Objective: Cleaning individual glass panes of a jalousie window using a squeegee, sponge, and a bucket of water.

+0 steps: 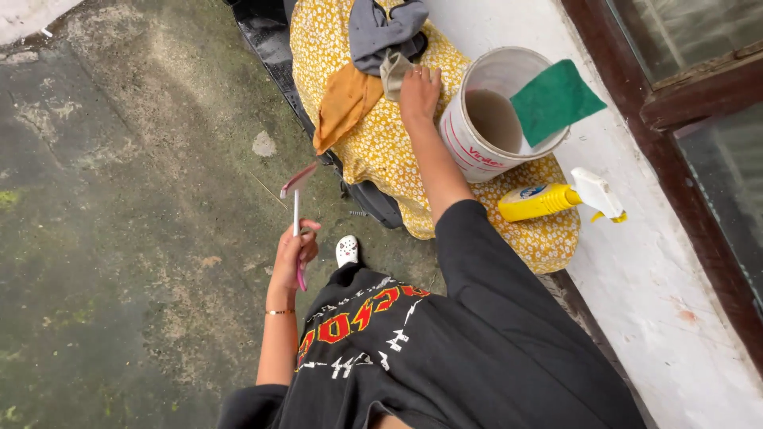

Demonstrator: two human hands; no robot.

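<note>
— Mossy concrete floor (119,199) fills the left of the frame; what is seen at the right?

— A white ledge (675,262) below a dark window frame is seen there. A seat draped in yellow floral cloth (381,143) is found at upper centre, with a white bucket (493,111) of murky water, a green sponge (555,99) on its rim, and a yellow spray bottle (548,200) lying just below it.

— How are the hands occupied?

— The left hand (294,253) is closed around a pink-handled squeegee (297,206), blade pointed up. The right hand (419,91) is laid on a pale rag (393,73), fingers curled onto it, beside an orange cloth (343,103) and a grey one (381,28).

— How would the rag be picked up well?

— Probably it should be pinched alone, so that the neighbouring cloths are not dragged along and the bucket is not knocked.

— What cannot be made out?

— The seat beneath the cloth is mostly covered, the grey cloth is cut off at the top, and the rag's full extent is hidden under the fingers.
</note>
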